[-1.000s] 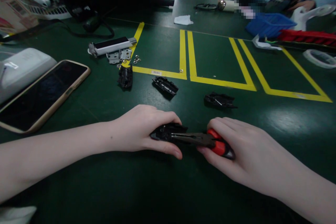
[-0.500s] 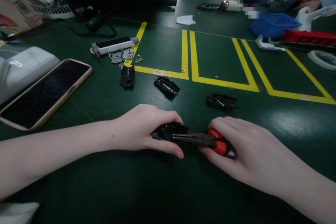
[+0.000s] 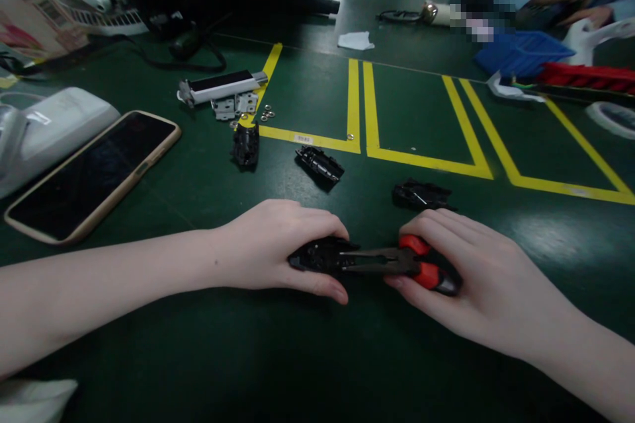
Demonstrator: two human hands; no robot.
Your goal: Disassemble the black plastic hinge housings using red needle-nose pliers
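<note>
My left hand (image 3: 282, 248) is closed around a black plastic part (image 3: 315, 255), fingers over its far side and thumb along the near side. In my right hand (image 3: 466, 271) are long-nose pliers (image 3: 384, 261) with red and black handles. Their jaws point left, slightly parted, with the tips over the right end of the part; whether they touch it I cannot tell. Beyond my hands lie three similar black parts: one (image 3: 245, 145) at the left, one (image 3: 320, 165) in the middle, one (image 3: 421, 194) just behind my right hand.
A phone (image 3: 94, 175) lies at the left beside a white device (image 3: 59, 129). Small metal rings (image 3: 268, 114) and brackets (image 3: 235, 106) sit near a white-and-black piece (image 3: 223, 86). Yellow tape (image 3: 426, 162) marks the green table. Across it are a blue tray (image 3: 523, 51) and a person's hands (image 3: 575, 0).
The pliers have shifted right, their tips drawing back along the black part, and their jaws have parted a little. My left hand stays nearly still. The whole view has shifted slightly.
</note>
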